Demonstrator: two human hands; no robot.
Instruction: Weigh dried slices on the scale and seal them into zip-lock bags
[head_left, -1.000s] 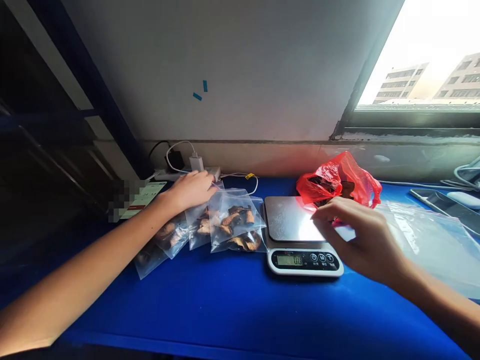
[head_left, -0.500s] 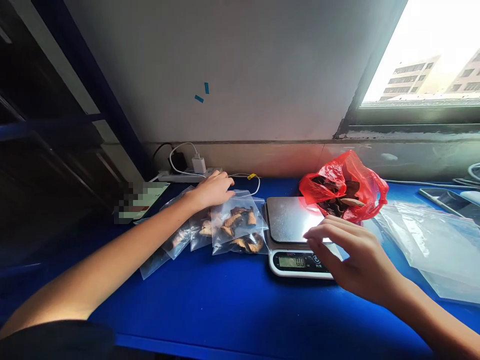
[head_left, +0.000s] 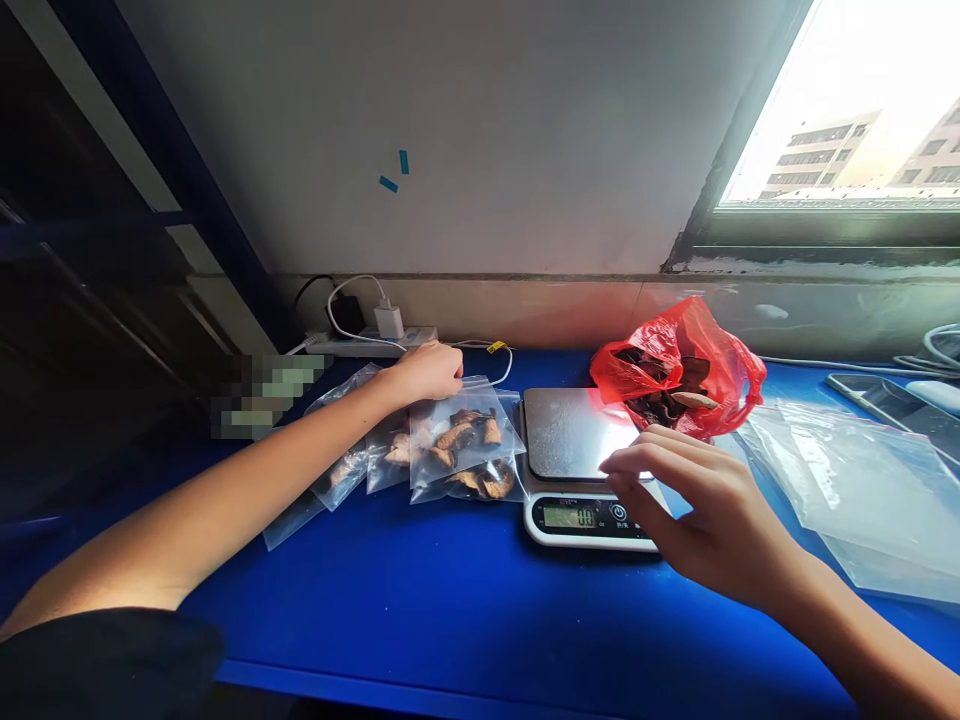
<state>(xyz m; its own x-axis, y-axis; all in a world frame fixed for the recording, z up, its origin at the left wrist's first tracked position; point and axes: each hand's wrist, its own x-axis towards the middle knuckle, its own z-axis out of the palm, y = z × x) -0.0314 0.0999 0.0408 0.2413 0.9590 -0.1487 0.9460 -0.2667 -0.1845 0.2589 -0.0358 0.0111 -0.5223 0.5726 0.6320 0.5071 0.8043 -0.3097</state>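
Observation:
My left hand [head_left: 429, 370] is closed at the upper edge of a clear zip bag [head_left: 457, 405] that holds pieces of dried mushroom [head_left: 456, 432]. Its fingertips are turned away, so what they grip, if anything, is hidden. More filled bags [head_left: 346, 478] lie overlapped beneath and to the left. My right hand [head_left: 701, 505] hovers over the front right of a kitchen scale [head_left: 559, 435], fingers loosely bent and apart from the thumb, nothing in them. The scale's plate is bare and its display appears to read zero. Behind stands an open red plastic bag [head_left: 724, 335] with dark dried pieces.
Flat clear bags [head_left: 874, 480] are stacked at the right, near a phone [head_left: 892, 400]. A power strip [head_left: 352, 347] with a white charger [head_left: 388, 320] and cables runs along the wall. All of it rests on a blue table [head_left: 420, 600].
The whole view has shifted slightly left. My left hand's fingers have curled in more at the bag's top edge. My right hand keeps almost the same pose over the scale.

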